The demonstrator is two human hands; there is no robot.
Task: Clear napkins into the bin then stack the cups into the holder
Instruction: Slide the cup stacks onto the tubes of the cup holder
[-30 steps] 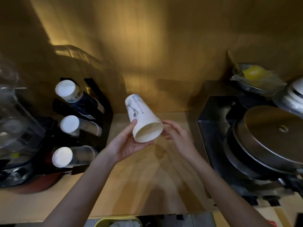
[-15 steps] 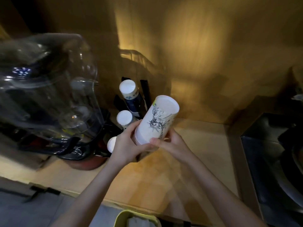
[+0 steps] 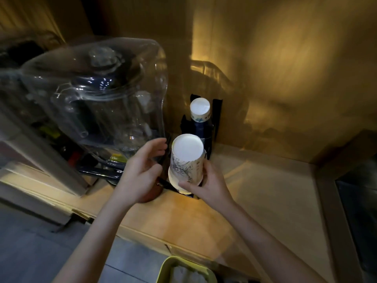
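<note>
A white paper cup [image 3: 186,160] with a dark line drawing stands upside down, its flat base facing me, over the front of the black cup holder [image 3: 216,111]. My right hand [image 3: 208,185] grips the cup's lower rim from the right. My left hand [image 3: 142,170] hovers just left of the cup, fingers apart and curled, not touching it. Behind, another upturned cup stack [image 3: 200,110] with a white base and blue print sits in the holder's rear slot. The holder's lower slots are hidden behind the held cup.
A large clear blender jar [image 3: 98,99] on a dark base stands left of the holder, close to my left hand. The wooden counter [image 3: 255,190] stretches right toward a dark metal unit [image 3: 359,211]. A yellow-green bin [image 3: 185,270] with a white liner sits below the counter's front edge.
The view has swung left and nearer. The cup went from tilted in both hands to upright base-up over the holder; my left hand has let go and only my right hand holds it.
</note>
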